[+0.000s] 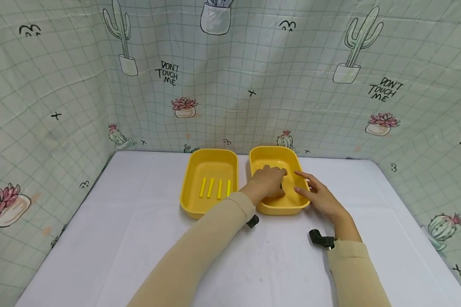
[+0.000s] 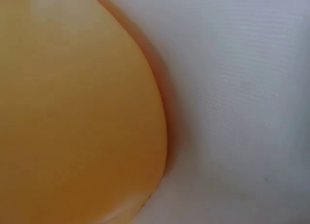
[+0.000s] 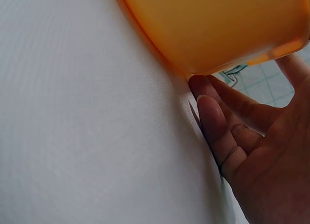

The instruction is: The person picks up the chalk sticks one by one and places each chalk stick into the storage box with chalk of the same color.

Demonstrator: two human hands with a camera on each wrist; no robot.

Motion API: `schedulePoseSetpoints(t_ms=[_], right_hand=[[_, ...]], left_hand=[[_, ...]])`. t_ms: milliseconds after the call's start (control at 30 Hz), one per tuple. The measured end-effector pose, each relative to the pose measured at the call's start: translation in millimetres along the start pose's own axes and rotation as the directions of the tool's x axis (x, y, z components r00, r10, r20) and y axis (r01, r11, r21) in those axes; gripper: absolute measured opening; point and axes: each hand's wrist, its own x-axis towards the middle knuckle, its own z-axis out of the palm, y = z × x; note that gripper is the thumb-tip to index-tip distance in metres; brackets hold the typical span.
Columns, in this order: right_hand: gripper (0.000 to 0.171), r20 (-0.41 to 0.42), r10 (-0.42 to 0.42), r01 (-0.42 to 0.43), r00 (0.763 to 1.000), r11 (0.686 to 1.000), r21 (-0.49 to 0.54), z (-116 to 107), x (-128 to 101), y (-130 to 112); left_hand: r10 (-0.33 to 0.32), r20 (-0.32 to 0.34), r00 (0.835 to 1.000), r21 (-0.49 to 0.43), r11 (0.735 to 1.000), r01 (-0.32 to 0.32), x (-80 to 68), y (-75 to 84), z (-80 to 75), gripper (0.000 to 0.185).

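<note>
My left hand [image 1: 268,182] reaches into the right yellow tray [image 1: 278,210], its fingers bent down. A small dark spot shows between thumb and forefinger; whether it is a thing or shadow cannot be told, and the fingertips are partly hidden. At that tray's right side, my right hand [image 1: 322,198] has its thumb and forefinger spread over the rim. In the right wrist view, more fingers [image 3: 213,115] lie loosely extended beside the tray's outer wall [image 3: 218,30]. Only a tray's curved side [image 2: 82,98] and the white cloth show in the left wrist view.
The left yellow tray [image 1: 211,158] stands beside the right one, a narrow gap apart. Several thin yellow sticks [image 1: 210,187] lie in it in a row, partly behind my left forearm. Patterned cloth [image 1: 230,76] hangs behind the white table [image 1: 138,204].
</note>
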Motion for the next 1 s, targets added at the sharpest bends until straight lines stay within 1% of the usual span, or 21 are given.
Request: schedulePoseSetpoints(t_ms=[133,333,500,833,1000], right_hand=[[0.072,0.0,-0.002,0.002,1.0,1.0,0.0,0,-2,2],[0.072,0.003,-0.014,0.014,1.0,1.0,0.001,0,-3,4],[0.072,-0.001,-0.021,0.021,1.0,1.0,0.004,0,-3,5],[0.071,-0.003,-0.034,0.034,0.999,0.999,0.007,1,-2,6],[0.071,-0.001,-0.039,0.039,0.999,0.999,0.006,-1,-3,7]], left_hand=[[-0.003,-0.007,1.0,0.009,1.0,0.003,0.8,5.1,3.1,0.06],[-0.035,-0.006,0.999,0.034,0.999,0.035,0.1,11.9,5.4,0.064],[-0.043,-0.012,0.999,0.023,0.999,0.043,-0.8,16.3,5.5,0.066],[-0.061,-0.009,0.998,0.002,0.998,0.061,5.6,16.9,13.1,0.068],[-0.057,-0.017,0.998,0.005,0.998,0.057,3.9,17.0,12.8,0.068]])
